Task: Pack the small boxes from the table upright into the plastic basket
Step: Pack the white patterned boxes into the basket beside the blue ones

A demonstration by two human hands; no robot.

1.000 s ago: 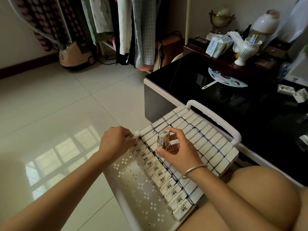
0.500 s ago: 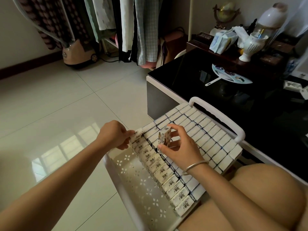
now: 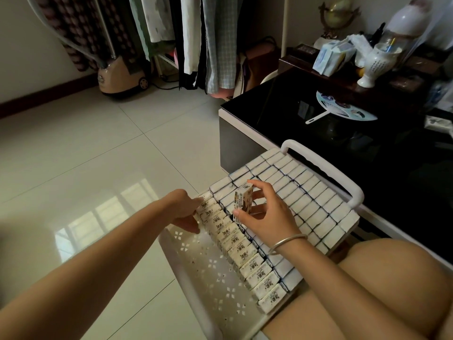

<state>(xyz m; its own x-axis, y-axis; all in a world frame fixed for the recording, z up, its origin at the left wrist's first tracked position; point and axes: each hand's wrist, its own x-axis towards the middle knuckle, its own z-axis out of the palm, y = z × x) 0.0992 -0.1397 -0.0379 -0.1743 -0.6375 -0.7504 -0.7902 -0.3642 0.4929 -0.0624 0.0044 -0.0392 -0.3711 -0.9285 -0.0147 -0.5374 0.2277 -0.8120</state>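
Small boxes [image 3: 306, 192] fill the basket [image 3: 203, 266]; fingers of the right hand [image 3: 267, 217] pinch a loose box [image 3: 243, 201] upright, those of the left hand [image 3: 183, 209] grip the end box [image 3: 205, 201].

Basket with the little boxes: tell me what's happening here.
A person is filling a white plastic basket with boxes. The right hand pinches one small box upright over the packed rows. The left hand touches the far end of the leaning row, which borders the basket's bare perforated side.
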